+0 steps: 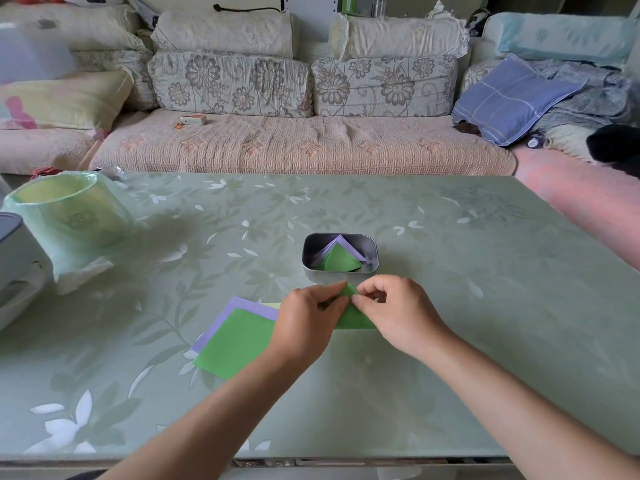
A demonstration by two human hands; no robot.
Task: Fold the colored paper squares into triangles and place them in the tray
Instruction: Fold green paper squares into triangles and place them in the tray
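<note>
- The green sheet (pixel 353 320) lies on the counter (pixel 450 341) just in front of the tray (pixel 373 268). It is partly folded, with its top corner lifted between the two hands.
- The left grip (pixel 304 317) pinches that corner from the left with curled fingers. The right grip (pixel 394 306) pinches it from the right, thumb and forefinger meeting at the tip.
- The paper looks thin and very light. It is likely limp enough to sag if held by one corner, yet it should keep a crease once pressed.
- The counter is glossy, so the sheet will probably slide. One hand should pin it flat while the other runs along the fold.
- The corners are the best hold for lining up the edges. A hard pinch mid-sheet risks stray dents.
- The tray already holds triangles (pixel 341 261), a green one lying over purple. A new one is best carried by its folded edge so it does not spring open.
- The stack (pixel 235 341) sits left of the hands, with green on top of purple. Lifting the top sheet by a corner should separate it from the one below.
</note>
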